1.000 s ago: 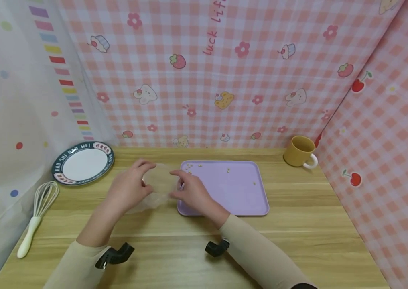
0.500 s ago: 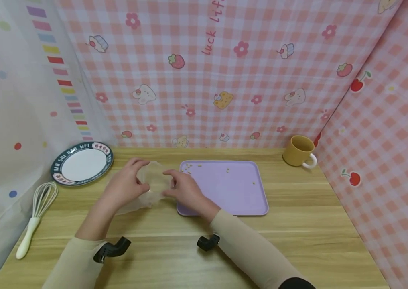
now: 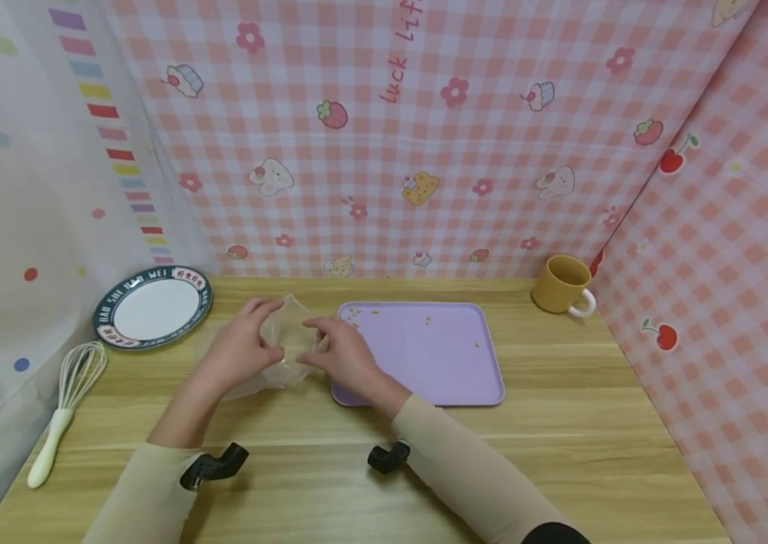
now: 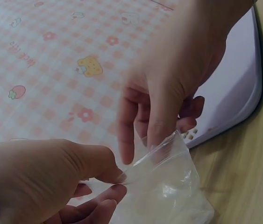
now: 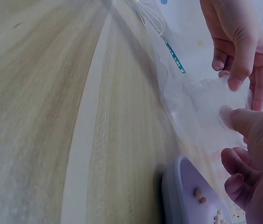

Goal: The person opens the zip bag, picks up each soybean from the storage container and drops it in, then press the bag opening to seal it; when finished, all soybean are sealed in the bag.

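A clear plastic bag (image 4: pixel 168 191) is held up between both hands, left of the lilac tray (image 3: pixel 434 363). My left hand (image 3: pixel 237 344) pinches the bag's rim near its mouth, thumb and index finger meeting there in the left wrist view. Facing it, my right hand (image 3: pixel 346 355) has its thumb at the film and its index finger by the bag's edge; other fingers curl inward. The right forearm passes over the tray's near left corner. Small yellowish round grains (image 5: pixel 199 195) lie in the tray, mostly at its far left corner.
At the back left stands a white plate (image 3: pixel 162 311) with a dark green rim. A white-handled whisk (image 3: pixel 50 446) lies along the left side. The yellow mug (image 3: pixel 558 285) with a white handle is at the back right. Patterned cloth walls (image 3: pixel 370 166) border the wooden table (image 3: pixel 560 438).
Both hands have shifted a little left with the bag, the right one drawing further away from the tray. The bag's upper edge stands up more visibly between them. The tray has stayed put.
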Demonstrator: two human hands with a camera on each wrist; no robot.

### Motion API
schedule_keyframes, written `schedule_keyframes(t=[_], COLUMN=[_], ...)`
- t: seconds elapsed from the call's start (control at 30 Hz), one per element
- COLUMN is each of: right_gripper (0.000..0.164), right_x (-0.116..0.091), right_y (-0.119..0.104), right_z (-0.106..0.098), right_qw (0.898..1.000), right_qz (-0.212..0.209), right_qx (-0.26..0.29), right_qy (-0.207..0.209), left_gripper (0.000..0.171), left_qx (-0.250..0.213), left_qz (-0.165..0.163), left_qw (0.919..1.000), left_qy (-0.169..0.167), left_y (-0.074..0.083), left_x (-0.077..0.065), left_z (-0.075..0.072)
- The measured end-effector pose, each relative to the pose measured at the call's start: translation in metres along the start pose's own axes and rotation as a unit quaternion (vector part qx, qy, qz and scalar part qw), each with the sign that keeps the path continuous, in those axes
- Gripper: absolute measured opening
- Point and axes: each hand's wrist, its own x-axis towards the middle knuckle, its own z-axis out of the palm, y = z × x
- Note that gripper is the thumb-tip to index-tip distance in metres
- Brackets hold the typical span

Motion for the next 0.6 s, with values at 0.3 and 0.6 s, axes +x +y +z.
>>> schedule_keyframes(t=[0.3, 0.6], right_gripper=[0.057, 0.038], right_x=[-0.006, -0.030], right_y=[0.002, 0.025], right_z=[-0.013, -0.051], right_qw=[1.000, 0.996], right_qz=[-0.014, -0.013], right_qx=[0.025, 0.079], right_qy=[0.009, 0.027], left_gripper=[0.081, 0.080], left_qx=[-0.008, -0.032], left_qz=[-0.010, -0.010], left_qw=[0.9999, 0.9994], left_qy=[-0.005, -0.006], left_y=[-0.003, -0.005], left_x=[0.003, 0.004], left_z=[0.003, 0.005])
